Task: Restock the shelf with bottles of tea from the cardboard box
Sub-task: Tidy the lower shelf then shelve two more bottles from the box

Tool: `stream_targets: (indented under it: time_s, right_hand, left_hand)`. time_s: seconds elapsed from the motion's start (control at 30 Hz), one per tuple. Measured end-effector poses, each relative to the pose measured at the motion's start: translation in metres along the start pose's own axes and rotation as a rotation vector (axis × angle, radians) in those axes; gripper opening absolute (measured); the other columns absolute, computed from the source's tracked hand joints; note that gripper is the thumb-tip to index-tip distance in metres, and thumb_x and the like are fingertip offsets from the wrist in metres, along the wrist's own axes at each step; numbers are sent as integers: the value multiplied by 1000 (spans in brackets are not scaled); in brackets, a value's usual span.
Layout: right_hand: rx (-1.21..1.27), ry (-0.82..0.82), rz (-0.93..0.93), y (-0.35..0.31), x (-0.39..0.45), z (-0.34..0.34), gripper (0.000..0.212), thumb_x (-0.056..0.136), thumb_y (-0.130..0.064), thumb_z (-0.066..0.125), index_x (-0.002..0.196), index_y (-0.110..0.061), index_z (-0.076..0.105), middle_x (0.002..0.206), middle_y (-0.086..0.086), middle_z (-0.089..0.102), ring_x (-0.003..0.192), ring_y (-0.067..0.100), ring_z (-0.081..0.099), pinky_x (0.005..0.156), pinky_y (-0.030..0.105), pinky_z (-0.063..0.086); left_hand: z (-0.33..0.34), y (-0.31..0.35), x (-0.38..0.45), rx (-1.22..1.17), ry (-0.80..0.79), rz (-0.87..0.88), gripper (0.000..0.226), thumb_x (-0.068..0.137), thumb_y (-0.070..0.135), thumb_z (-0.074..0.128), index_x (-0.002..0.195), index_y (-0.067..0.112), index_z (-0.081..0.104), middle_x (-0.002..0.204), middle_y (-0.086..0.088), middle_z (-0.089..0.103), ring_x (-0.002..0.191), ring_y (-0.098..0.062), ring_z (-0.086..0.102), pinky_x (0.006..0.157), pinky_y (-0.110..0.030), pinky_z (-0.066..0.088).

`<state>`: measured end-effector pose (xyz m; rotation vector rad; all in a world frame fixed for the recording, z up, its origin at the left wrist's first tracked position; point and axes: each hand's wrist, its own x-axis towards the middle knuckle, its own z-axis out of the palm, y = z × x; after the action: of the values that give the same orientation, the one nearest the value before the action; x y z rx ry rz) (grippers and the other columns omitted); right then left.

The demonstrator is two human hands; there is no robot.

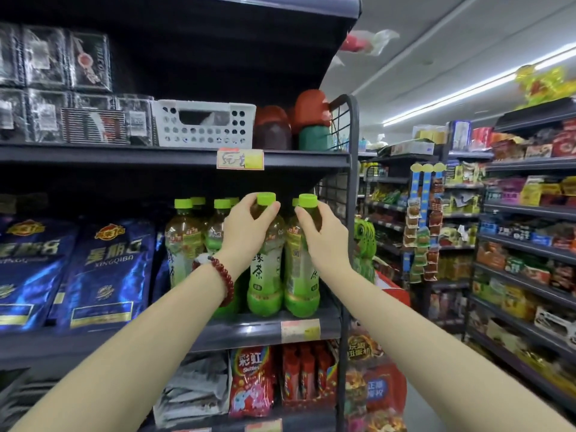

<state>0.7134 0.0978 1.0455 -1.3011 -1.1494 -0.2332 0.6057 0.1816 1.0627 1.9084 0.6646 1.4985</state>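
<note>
Several green-capped tea bottles stand on the middle shelf [255, 330] at its right end. My left hand [246, 226], with a red bead bracelet on the wrist, grips the neck of one front bottle [265, 275] just under its cap. My right hand [321, 235] grips the neck of the rightmost front bottle [300, 285]. Both bottles stand upright on the shelf board, side by side. More tea bottles [184, 238] stand behind and to the left. The cardboard box is out of view.
Blue foil bags [106, 269] fill the shelf left of the bottles. A white perforated basket [204, 123] sits on the shelf above. A wire end panel [343, 188] closes the shelf's right side. Candy packs [252, 381] lie below. An aisle and snack shelves [523, 244] run to the right.
</note>
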Motion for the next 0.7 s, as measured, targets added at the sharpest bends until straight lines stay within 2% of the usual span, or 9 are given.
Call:
stream_targets:
  time_s: [0.1, 0.17, 0.2, 0.23, 0.3, 0.4, 0.5, 0.6, 0.7]
  right_hand:
    - [63, -13, 45, 10, -9, 6, 43, 96, -37, 46, 135, -19, 46, 129, -6, 56, 119, 6, 48, 104, 24, 35]
    - [94, -69, 132, 18, -19, 8, 62, 95, -41, 46, 148, -21, 23, 151, -3, 35, 137, 11, 32, 109, 24, 23]
    - [107, -101, 168, 24, -27, 9, 68, 94, -41, 49, 150, -22, 16, 153, -3, 31, 139, 12, 29, 109, 24, 22]
    - [104, -127, 184, 30, -35, 10, 71, 93, -39, 52, 150, -22, 15, 152, -3, 34, 138, 13, 32, 109, 24, 25]
    - [53, -151, 189, 46, -50, 12, 64, 91, -31, 59, 145, -21, 26, 139, -7, 47, 127, 9, 44, 104, 23, 35]
    - [-8, -155, 213, 59, -60, 9, 59, 86, -28, 66, 138, -20, 38, 127, -6, 57, 112, 5, 51, 93, 17, 37]
    - [-47, -179, 242, 61, -54, 6, 64, 81, -32, 71, 135, -20, 41, 124, -4, 61, 111, 11, 56, 95, 26, 44]
    - [-82, -193, 256, 57, -52, 1, 61, 79, -33, 73, 131, -21, 44, 114, -7, 60, 102, 6, 51, 86, 21, 40]
    - [-105, -166, 259, 56, -50, 0, 63, 78, -33, 74, 133, -21, 45, 113, -8, 59, 102, 4, 46, 87, 19, 35]
  left_hand:
    - [4, -13, -13, -22, -92, -64, 57, 88, 47, 52, 139, 26, 36, 140, 1, 48, 128, -17, 45, 107, -42, 39]
    - [4, -21, -26, -36, -160, -64, 67, 89, 43, 54, 145, 33, 19, 153, 2, 29, 136, -18, 33, 111, -41, 31]
    - [3, -24, -31, -52, -174, -50, 72, 88, 40, 57, 145, 36, 14, 156, 4, 21, 139, -17, 27, 110, -40, 28]
    - [0, -28, -35, -68, -183, -54, 77, 87, 37, 60, 146, 37, 10, 157, 7, 16, 140, -15, 23, 110, -39, 26]
    - [-5, -36, -42, -51, -218, -113, 87, 84, 33, 66, 148, 35, 7, 158, 5, 14, 141, -15, 21, 110, -38, 25]
    - [-9, -55, -60, 58, -315, -217, 88, 82, 30, 68, 149, 22, 11, 155, -4, 25, 140, -20, 29, 111, -36, 29]
    - [-8, -66, -70, 93, -328, -277, 85, 82, 30, 68, 148, 17, 17, 152, -7, 32, 137, -23, 35, 109, -35, 33]
    - [-5, -65, -66, 58, -299, -306, 83, 82, 25, 69, 148, 16, 19, 151, -8, 33, 136, -24, 36, 109, -37, 33]
    - [-1, -65, -64, 6, -270, -322, 82, 82, 20, 69, 147, 16, 21, 150, -8, 35, 136, -24, 36, 109, -38, 33]
